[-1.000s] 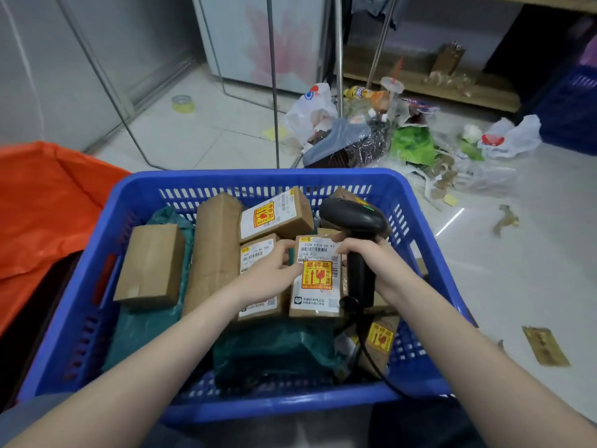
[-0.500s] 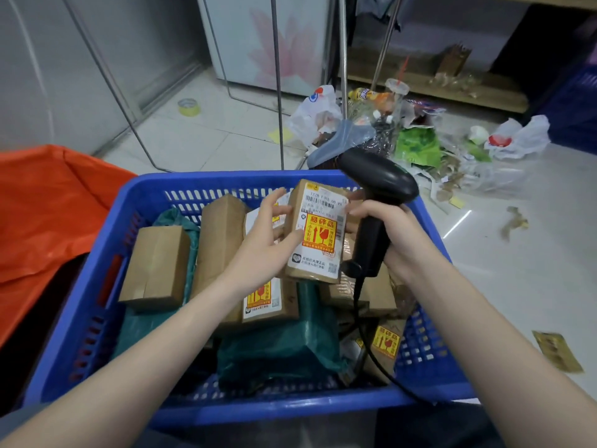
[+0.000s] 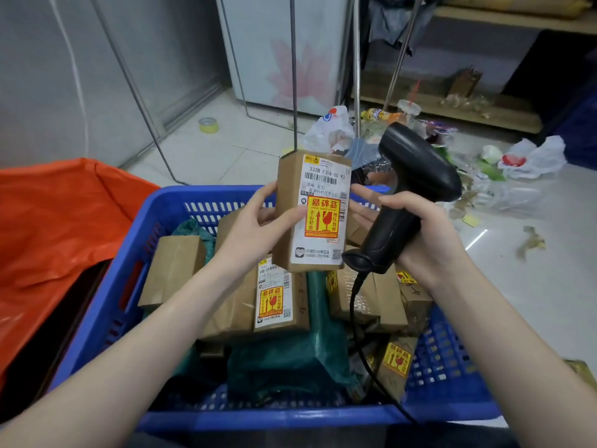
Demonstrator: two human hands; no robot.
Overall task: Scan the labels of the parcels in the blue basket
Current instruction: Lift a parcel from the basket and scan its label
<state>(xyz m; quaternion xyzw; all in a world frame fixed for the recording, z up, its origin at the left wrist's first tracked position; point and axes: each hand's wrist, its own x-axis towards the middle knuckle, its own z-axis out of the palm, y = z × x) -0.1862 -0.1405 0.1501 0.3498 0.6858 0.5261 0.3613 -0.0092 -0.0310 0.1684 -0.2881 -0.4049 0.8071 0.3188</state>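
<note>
A small brown parcel [image 3: 311, 211] is held upright above the far half of the blue basket [image 3: 106, 315], its white label [image 3: 323, 218] with a barcode and a red-and-yellow fragile sticker turned toward the camera. The left hand [image 3: 255, 231] grasps it from the left side, thumb lying across the lower front near the sticker and fingers wrapped behind. Just to the right of the parcel, the right hand [image 3: 416, 237] is clenched around the handle of a black barcode scanner [image 3: 407, 195], whose head rises above and to the right of the parcel's top edge; two fingertips of this hand reach toward the parcel's right edge, though whether they touch it cannot be told. The scanner's black cable [image 3: 355, 321] drops from the base of the handle down into the basket. Beneath the hands lie more brown boxes, one of them a labelled box [image 3: 274, 299] with the same fragile sticker, among dark green mailer bags [image 3: 290, 360]. An orange sack [image 3: 61, 227] lies beside the basket on the left, and litter [image 3: 491, 163] is scattered on the tiled floor beyond it.
</note>
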